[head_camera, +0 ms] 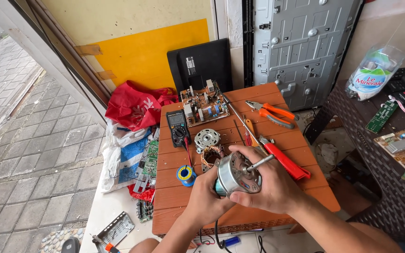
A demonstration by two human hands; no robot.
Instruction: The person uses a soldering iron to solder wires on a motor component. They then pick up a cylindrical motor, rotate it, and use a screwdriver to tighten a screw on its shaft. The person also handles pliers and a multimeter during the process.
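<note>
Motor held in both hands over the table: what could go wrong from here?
1. The motor is held in the air by the left hand and right hand; a slip could drop it onto the solder spool or stator below.
2. The shaft points toward the red-handled tool; a knock might bend it.

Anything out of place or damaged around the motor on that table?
The stator lies beside the end cover, its copper windings exposed. Both hands, left and right, grip the motor.
</note>
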